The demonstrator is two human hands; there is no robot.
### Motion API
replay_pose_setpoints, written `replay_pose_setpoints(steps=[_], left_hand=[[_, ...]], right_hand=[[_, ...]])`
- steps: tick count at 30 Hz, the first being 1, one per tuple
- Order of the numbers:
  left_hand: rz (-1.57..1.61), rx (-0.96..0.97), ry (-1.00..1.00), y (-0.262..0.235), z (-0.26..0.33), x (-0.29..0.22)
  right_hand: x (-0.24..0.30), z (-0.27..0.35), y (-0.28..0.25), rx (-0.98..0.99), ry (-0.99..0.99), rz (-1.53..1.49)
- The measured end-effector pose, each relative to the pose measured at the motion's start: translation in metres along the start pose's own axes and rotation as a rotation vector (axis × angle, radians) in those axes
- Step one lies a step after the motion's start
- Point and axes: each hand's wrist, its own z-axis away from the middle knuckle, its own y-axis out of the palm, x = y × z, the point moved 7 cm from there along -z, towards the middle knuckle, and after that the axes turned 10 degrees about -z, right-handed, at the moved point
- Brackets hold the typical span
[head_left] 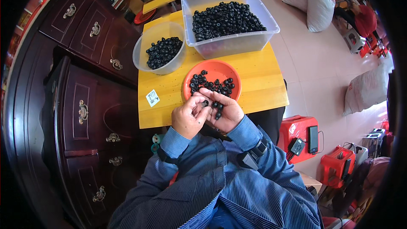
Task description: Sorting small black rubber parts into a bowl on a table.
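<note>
My left hand [188, 116] is closed, pinching one small black round part with a hole [205, 103] between thumb and fingers. Beside it my right hand [229, 114] is turned palm up and slightly cupped, with several loose black round parts [218, 107] lying on it. Both hands are over the near edge of an orange bowl [235, 70], in which more of the same black parts [224, 85] are scattered. My fingers hide the front of the bowl.
On the yellow table [267, 76], beyond the bowl, stand a big clear bin [237, 48] and a round clear tub [137, 53], both holding black parts. Dark wooden drawers [91, 114] rise at the left. Red stools [296, 131] and white sacks [320, 4] are at the right.
</note>
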Motion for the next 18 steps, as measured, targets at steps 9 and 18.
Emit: replay_pose_setpoints(steps=[9, 18], left_hand=[[0.062, -0.14, 0.046, -0.021, -0.005, -0.008], [0.081, -0.117, 0.048, -0.02, -0.003, -0.011]], right_hand=[[0.001, 0.005, -0.014, -0.11, 0.008, 0.23], [-0.007, 0.007, 0.007, -0.043, 0.031, 0.352]])
